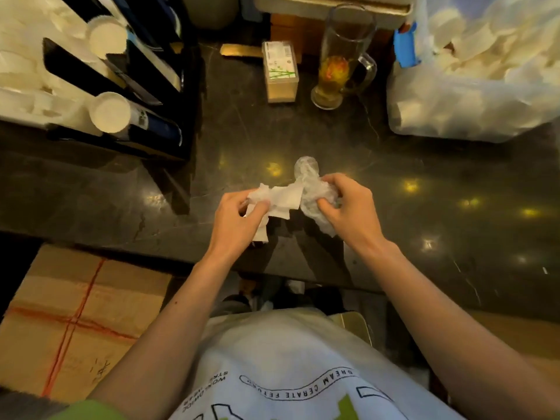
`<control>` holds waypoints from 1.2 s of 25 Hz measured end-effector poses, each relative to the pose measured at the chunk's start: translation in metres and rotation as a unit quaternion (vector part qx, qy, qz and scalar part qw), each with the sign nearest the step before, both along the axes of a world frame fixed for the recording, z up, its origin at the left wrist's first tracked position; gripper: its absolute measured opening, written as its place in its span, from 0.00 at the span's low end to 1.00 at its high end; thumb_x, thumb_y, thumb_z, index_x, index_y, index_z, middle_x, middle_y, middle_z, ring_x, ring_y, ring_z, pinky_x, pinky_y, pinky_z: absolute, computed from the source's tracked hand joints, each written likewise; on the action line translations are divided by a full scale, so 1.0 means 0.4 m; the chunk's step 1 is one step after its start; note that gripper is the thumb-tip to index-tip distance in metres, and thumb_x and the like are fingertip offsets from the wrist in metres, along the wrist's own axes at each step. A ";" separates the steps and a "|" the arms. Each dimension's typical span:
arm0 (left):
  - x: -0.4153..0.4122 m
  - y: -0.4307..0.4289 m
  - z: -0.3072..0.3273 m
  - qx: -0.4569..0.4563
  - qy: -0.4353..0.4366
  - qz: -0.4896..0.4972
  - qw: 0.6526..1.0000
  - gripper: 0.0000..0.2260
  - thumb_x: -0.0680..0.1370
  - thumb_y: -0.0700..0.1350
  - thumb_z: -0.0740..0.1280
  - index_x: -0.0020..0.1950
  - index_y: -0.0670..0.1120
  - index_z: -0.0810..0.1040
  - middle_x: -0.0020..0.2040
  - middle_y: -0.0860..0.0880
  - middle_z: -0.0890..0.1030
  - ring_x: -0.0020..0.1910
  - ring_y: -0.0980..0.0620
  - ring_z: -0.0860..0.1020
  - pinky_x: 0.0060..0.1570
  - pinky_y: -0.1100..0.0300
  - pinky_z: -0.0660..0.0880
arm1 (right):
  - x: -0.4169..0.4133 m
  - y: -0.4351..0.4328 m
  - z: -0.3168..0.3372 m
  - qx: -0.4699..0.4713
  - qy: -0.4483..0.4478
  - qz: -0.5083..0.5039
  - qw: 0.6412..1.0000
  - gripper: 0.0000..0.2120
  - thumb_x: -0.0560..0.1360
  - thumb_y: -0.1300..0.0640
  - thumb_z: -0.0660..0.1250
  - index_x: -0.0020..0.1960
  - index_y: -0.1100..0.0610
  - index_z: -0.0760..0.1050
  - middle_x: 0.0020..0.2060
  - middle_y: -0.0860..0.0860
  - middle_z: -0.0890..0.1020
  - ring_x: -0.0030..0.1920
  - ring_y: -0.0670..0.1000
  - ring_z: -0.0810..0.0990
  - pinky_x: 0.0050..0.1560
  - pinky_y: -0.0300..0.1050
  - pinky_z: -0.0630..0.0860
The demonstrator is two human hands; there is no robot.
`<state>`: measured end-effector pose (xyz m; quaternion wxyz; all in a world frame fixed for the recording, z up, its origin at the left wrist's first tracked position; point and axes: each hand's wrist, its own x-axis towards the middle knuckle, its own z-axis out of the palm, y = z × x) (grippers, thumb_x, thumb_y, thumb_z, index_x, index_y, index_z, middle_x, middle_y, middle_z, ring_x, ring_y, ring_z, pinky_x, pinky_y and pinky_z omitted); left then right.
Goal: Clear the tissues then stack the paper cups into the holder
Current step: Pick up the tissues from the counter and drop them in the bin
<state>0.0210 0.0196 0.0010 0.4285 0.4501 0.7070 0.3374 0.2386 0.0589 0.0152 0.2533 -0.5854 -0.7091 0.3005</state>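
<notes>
While both forearms reach forward from the bottom of the view and angle in toward each other, the two hands meet over the middle of the dark, glossy surface (424, 207). The left hand (239, 219) is turned palm inward, its fingers (260, 204) curled and pinching one end of a flat white tissue (281, 198), with a strip of it hanging below the palm. The right hand (348, 207) sits just beside it, wrist bent slightly down, fingers (333, 178) curled round a crumpled wad (315, 189) that is whitish and partly see-through; I cannot tell whether it is tissue or thin film. The tissue and the wad touch between the hands, both held just above the surface.

At the far left a black holder (145, 86) lies tilted, with stacked paper cups (110, 112) showing their white round ends in two of its slots. Behind the hands, well apart from them, stand a small box (280, 71) with green print and, just right of it, a tall glass mug (339, 65) with yellowish liquid. A clear plastic bag (469, 101) of white items fills the far right corner. A cardboard box (75, 313) with red lines sits below the surface's near edge on the left.
</notes>
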 end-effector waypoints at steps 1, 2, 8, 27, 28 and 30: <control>0.002 -0.007 0.000 0.010 0.001 -0.018 1.000 0.11 0.78 0.53 0.69 0.59 0.56 0.81 0.60 0.55 0.74 0.61 0.56 0.76 0.54 0.67 0.71 | 0.008 -0.029 0.002 0.002 -0.007 -0.021 1.000 0.14 0.75 0.56 0.70 0.59 0.56 0.77 0.51 0.50 0.82 0.51 0.49 0.80 0.52 0.52 0.78; 0.001 -0.014 0.000 0.023 0.003 -0.039 0.999 0.13 0.78 0.53 0.70 0.61 0.54 0.81 0.60 0.55 0.75 0.60 0.57 0.76 0.53 0.68 0.71 | 0.013 -0.061 0.006 0.011 -0.015 -0.048 0.999 0.14 0.75 0.56 0.70 0.59 0.56 0.78 0.51 0.50 0.82 0.52 0.50 0.80 0.53 0.51 0.78; -0.038 -0.068 0.025 0.076 -0.008 -0.191 0.979 0.12 0.76 0.43 0.72 0.59 0.52 0.82 0.59 0.53 0.79 0.58 0.56 0.79 0.59 0.61 0.76 | -0.023 -0.262 0.013 0.030 -0.037 -0.227 0.973 0.12 0.74 0.55 0.72 0.56 0.56 0.79 0.53 0.50 0.77 0.51 0.44 0.74 0.50 0.28 0.67; 0.159 -0.344 -0.025 0.084 -0.035 -0.502 0.860 0.13 0.74 0.42 0.74 0.55 0.55 0.81 0.48 0.68 0.77 0.50 0.77 0.75 0.44 0.79 0.71 | -0.030 -0.900 -0.030 -0.036 0.033 -0.577 0.815 0.11 0.73 0.56 0.73 0.53 0.46 0.75 0.46 0.42 0.80 0.47 0.40 0.79 0.47 0.37 0.76; 0.182 -0.369 -0.035 0.078 -0.029 -0.514 0.854 0.13 0.74 0.41 0.74 0.55 0.55 0.80 0.48 0.68 0.77 0.49 0.76 0.75 0.43 0.81 0.70 | -0.018 -0.934 -0.049 -0.044 0.044 -0.593 0.803 0.11 0.73 0.56 0.73 0.53 0.47 0.75 0.46 0.43 0.80 0.48 0.42 0.79 0.47 0.39 0.77; 0.230 -0.423 -0.060 0.061 0.012 -0.530 0.846 0.12 0.74 0.41 0.74 0.56 0.53 0.81 0.51 0.63 0.78 0.46 0.71 0.76 0.39 0.81 0.70 | 0.005 -1.004 -0.094 -0.069 0.062 -0.620 0.779 0.10 0.74 0.56 0.72 0.53 0.48 0.75 0.47 0.46 0.80 0.48 0.46 0.80 0.47 0.41 0.78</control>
